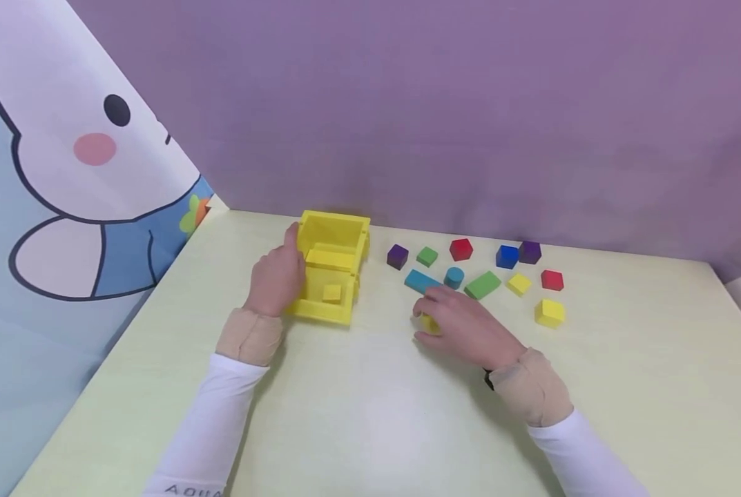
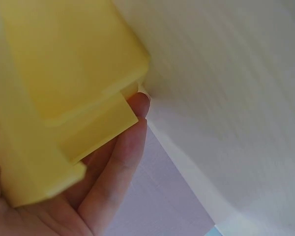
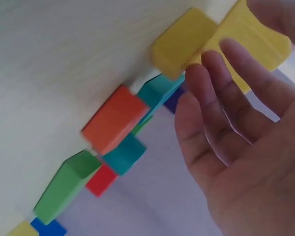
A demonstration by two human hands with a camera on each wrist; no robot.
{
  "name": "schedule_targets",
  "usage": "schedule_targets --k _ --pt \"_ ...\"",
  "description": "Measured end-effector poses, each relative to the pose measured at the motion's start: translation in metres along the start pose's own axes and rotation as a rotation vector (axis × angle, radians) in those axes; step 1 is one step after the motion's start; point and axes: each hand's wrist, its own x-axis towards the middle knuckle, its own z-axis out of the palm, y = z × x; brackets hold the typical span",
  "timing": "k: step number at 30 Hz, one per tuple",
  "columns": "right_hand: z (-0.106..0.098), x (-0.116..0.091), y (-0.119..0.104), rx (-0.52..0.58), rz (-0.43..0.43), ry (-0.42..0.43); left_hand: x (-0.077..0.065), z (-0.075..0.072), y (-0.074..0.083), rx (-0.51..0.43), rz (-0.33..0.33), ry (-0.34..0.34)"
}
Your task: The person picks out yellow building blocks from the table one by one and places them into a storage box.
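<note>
My left hand (image 1: 275,279) grips the left side of a yellow plastic box (image 1: 322,310) with two sections, its interior facing up. In the left wrist view, curled fingers (image 2: 120,160) lie against a ledge of the box (image 2: 73,59). One small yellow block (image 1: 331,293) sits inside the near section. To the right, my right hand (image 1: 466,324) hovers low with parted, bent fingers around a yellow block (image 1: 430,324). The right wrist view shows this block (image 3: 184,42) beyond the fingertips, with the thumb well apart from the fingers. An orange-red block (image 3: 115,120) lies near it, hidden in the head view.
Behind and right of my right hand lie a blue bar (image 1: 422,281), a blue cylinder (image 1: 454,277), a green bar (image 1: 483,285), purple blocks (image 1: 398,256), red blocks (image 1: 461,249), a blue block (image 1: 507,257) and yellow blocks (image 1: 550,313). A purple backdrop (image 1: 438,124) borders the pale table (image 1: 358,414).
</note>
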Motion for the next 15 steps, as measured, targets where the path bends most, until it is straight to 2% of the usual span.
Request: schedule_targets --k 5,15 --pt "0.0004 0.0004 0.0055 0.024 -0.025 0.0 0.0008 -0.0004 -0.0025 -0.012 -0.02 -0.013" --pt "-0.0033 0.0014 0.0077 0.021 -0.007 0.013 0.0026 -0.0009 0.0015 -0.024 -0.02 -0.023"
